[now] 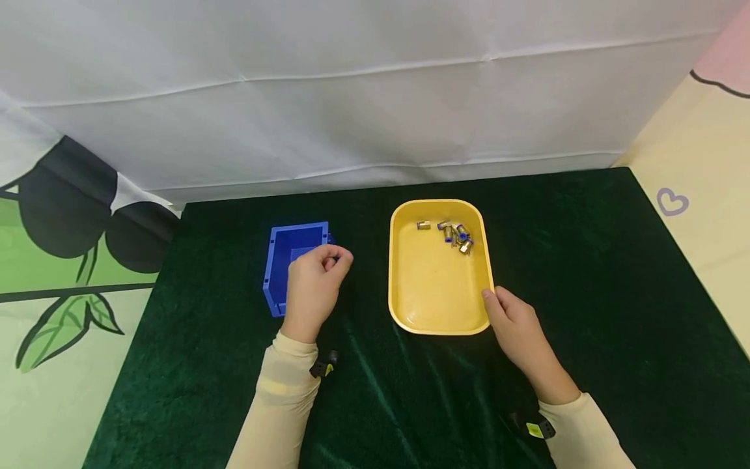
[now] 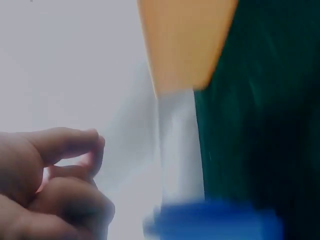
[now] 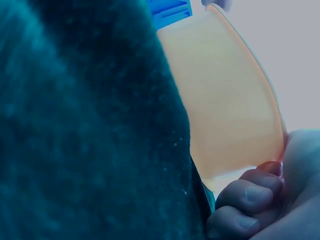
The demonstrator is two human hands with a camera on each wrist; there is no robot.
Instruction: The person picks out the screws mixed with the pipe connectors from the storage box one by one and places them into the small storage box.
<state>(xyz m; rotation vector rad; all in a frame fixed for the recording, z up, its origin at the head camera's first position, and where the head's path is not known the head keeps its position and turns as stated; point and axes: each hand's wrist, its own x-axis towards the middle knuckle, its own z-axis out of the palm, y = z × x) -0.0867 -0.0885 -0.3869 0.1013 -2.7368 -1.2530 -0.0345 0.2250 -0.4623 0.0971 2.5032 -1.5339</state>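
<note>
My left hand (image 1: 316, 280) hovers over the right side of a blue bin (image 1: 299, 229), covering part of it. Its fingers are curled, with thumb and index finger meeting at the tips (image 2: 95, 142); nothing shows between them. On the right, my right hand (image 1: 518, 326) grips the near right rim of a shallow yellow tray (image 1: 439, 280), thumb over the edge and fingers (image 3: 255, 192) outside against the wall. Several brass push-in fittings (image 1: 448, 234) with blue collars lie in the tray's far right corner. One fitting (image 1: 424, 225) lies apart, to their left.
A dark green velvet cloth (image 1: 586, 273) covers the table, wrinkled toward the front. Behind it hangs a white curtain (image 1: 381, 117). The blue bin stands left of the tray with a strip of cloth between. Printed panels flank the table.
</note>
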